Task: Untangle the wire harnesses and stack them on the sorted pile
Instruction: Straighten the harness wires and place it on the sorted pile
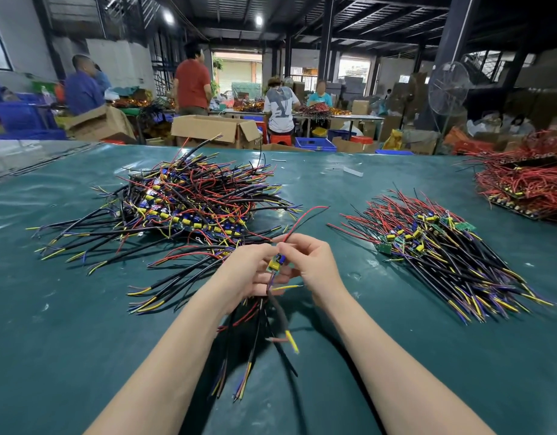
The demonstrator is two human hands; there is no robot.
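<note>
- A bundle of black-sleeved cables (255, 337) with yellow and blue tips fans out below the hands, over the glossy, wrinkled teal sheet covering the bench (82, 324).
- The left hand (249, 271) and the right hand (311, 262) each close a fingertip grip on one wire harness (276, 264), held above the bench. It is a small board with a yellow block and a thin red lead arching up.
- To the right, the sorted pile (434, 246) lies in roughly parallel strands.
- Farther left, the tangled heap (192, 196) bristles with red, black and yellow wires.

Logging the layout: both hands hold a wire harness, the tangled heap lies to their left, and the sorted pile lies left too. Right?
No. In the head view the sorted pile lies to the right of the wire harness; the rest stands.
</note>
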